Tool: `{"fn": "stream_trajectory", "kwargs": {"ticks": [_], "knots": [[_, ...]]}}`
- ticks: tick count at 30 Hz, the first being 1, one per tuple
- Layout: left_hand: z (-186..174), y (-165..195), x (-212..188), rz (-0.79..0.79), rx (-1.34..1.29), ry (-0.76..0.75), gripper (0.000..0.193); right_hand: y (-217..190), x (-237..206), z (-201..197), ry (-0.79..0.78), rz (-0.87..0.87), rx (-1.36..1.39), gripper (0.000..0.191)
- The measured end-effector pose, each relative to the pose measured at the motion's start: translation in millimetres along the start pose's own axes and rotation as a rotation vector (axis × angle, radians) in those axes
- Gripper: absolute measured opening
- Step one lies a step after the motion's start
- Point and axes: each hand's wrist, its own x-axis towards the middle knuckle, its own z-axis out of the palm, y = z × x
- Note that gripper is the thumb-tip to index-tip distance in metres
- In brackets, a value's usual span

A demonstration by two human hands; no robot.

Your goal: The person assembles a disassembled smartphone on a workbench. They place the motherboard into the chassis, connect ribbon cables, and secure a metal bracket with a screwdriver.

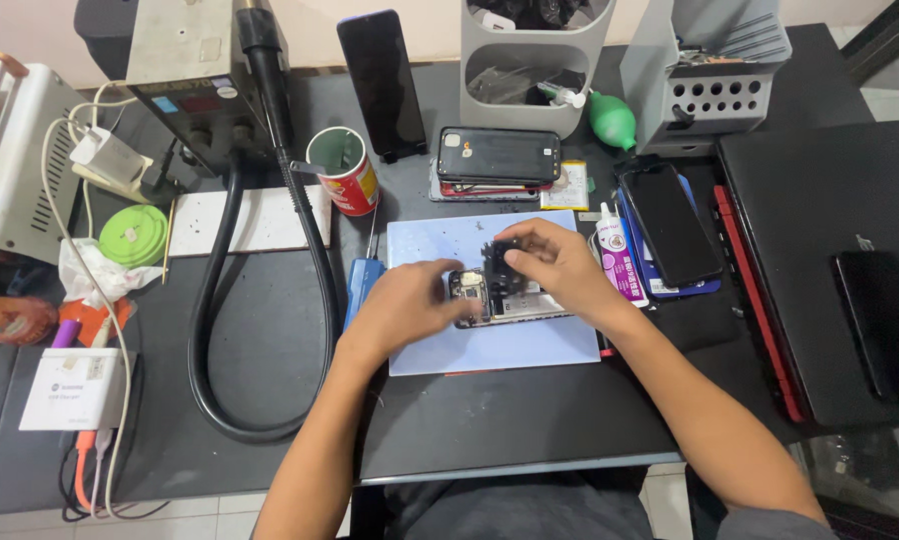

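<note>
While both hands [410, 300] [555, 262] work the opened phone [495, 298], a white glue bottle [615, 262] lies beside.

Dark worktable [270, 350], cream wall [50, 25] behind, pale tiled floor [200, 510], even light

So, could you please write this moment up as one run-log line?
left hand: steadies opened phone | right hand: holds small black part over it | phone on blue mat | glue bottle beside mat
</note>
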Motion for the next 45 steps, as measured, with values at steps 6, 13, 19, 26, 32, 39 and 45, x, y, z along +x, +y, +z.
{"fn": "stream_trajectory", "kwargs": {"ticks": [6, 13, 19, 26, 32, 39, 45], "knots": [[-2.2, -6.4, 2.6, 0.0, -0.067, 0.245, 0.021, -3.6, -1.8, 14.2, 0.025, 0.028, -0.014, 0.027], [-2.0, -3.7, 2.7, -0.051, -0.177, 0.162, 0.023, -2.1, 0.1, 23.9, 0.012, 0.01, -0.164, 0.028], [1.3, -2.0, 4.9, -0.027, -0.209, 0.175, 0.025, -1.4, 0.4, 23.7, 0.025, 0.012, -0.145, 0.03], [5.2, -3.9, 9.3, -0.092, -0.422, 0.076, 0.026, -3.9, -3.9, 29.9, 0.104, 0.042, -0.259, 0.03], [8.5, -9.4, 19.4, -0.153, -0.497, 0.232, 0.024, -18.8, -29.2, 47.4, 0.022, -0.608, -0.576, 0.018], [-0.3, -14.6, 23.5, -0.166, -0.916, 0.313, 0.026, -17.2, -44.6, 65.5, -0.472, -0.657, -0.674, 0.011], [-4.7, -12.4, 23.0, -0.207, -0.989, 0.333, 0.027, -10.4, -47.7, 70.2, -0.492, -0.695, -0.71, 0.01]]}}
